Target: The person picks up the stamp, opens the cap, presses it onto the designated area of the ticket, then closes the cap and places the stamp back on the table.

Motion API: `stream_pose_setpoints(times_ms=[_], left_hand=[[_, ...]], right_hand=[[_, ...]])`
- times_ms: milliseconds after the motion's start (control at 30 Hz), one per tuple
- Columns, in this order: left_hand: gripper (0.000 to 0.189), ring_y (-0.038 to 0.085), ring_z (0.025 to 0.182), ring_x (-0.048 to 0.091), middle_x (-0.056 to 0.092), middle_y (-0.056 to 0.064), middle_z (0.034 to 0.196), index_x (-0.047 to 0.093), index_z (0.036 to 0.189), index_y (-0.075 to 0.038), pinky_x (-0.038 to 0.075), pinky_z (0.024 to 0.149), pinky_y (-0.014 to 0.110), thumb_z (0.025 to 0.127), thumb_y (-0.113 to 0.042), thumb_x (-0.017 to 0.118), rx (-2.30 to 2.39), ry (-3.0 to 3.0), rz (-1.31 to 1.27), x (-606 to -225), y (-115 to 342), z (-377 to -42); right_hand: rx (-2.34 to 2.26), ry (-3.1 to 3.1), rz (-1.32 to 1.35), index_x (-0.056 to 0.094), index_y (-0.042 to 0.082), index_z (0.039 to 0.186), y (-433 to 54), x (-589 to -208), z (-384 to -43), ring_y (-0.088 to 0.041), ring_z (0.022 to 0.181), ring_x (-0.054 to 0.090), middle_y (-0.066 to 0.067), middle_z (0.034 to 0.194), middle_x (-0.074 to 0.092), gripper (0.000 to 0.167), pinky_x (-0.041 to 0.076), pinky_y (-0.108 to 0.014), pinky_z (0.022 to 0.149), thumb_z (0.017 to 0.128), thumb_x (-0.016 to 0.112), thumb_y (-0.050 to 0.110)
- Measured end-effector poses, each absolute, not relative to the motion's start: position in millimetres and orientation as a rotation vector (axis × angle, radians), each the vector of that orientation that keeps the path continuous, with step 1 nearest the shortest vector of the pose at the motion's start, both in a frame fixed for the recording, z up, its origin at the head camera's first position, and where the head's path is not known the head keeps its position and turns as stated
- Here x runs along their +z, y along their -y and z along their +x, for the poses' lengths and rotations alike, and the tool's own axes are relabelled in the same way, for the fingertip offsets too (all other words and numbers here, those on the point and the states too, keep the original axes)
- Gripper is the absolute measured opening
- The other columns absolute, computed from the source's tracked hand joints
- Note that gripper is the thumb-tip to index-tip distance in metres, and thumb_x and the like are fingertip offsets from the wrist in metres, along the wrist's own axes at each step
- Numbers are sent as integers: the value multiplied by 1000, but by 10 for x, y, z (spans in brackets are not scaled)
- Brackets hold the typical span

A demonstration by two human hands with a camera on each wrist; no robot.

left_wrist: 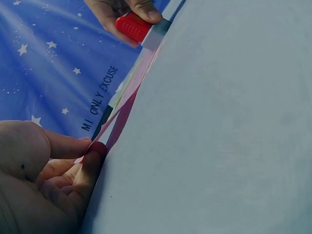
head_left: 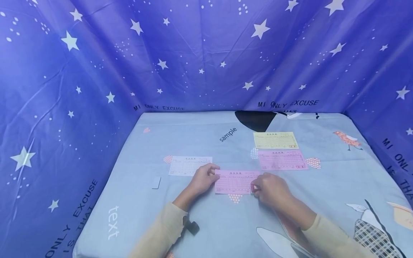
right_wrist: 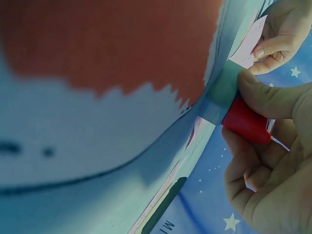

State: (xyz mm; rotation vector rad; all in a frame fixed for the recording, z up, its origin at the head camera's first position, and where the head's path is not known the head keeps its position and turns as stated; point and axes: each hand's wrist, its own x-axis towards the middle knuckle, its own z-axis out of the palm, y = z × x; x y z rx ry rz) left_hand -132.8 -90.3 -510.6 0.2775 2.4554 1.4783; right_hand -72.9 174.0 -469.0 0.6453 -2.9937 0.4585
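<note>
My left hand point(head_left: 204, 178) pinches the left edge of a pink printed slip point(head_left: 233, 182) between thumb and fingers. In the left wrist view, the pinched end of that slip point(left_wrist: 115, 119) is raised and bends away from the cloth. My right hand point(head_left: 271, 188) grips a small red and white stamp point(right_wrist: 246, 119) by its ridged red part. Its pale end stands at the slip's lower right corner, and my fingers cover most of it in the head view. A white printed slip point(head_left: 184, 165) lies just beyond my left hand.
To the right at the back, a yellow slip point(head_left: 274, 140) and a second pink slip point(head_left: 283, 160) lie one behind the other, each with a red mark in its corner. A small pale rectangle point(head_left: 156, 182) lies at left. Starry blue curtain point(head_left: 200, 53) surrounds the patterned cloth point(head_left: 129, 200).
</note>
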Motion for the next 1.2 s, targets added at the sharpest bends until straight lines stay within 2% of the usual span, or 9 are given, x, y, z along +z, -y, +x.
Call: stream_pose_setpoints(times_ms=[733, 1200], left_hand=[[30, 15, 77, 63, 66, 1, 90, 66, 121, -6, 54, 69, 31, 91, -5, 69, 1436, -2452, 247, -5075, 901, -1330], [29, 14, 77, 63, 66, 0, 90, 66, 121, -8, 54, 69, 31, 93, -7, 68, 1424, -2462, 258, -5083, 909, -1349]], right_hand=[[437, 2939, 689, 66, 27, 68, -1749, -4691, -712, -10, 68, 53, 15, 68, 58, 27, 46, -28, 60, 68, 85, 7], [548, 2997, 655, 67, 27, 74, -1765, -4684, -723, -8, 70, 46, 17, 72, 56, 28, 42, -26, 62, 72, 85, 5]])
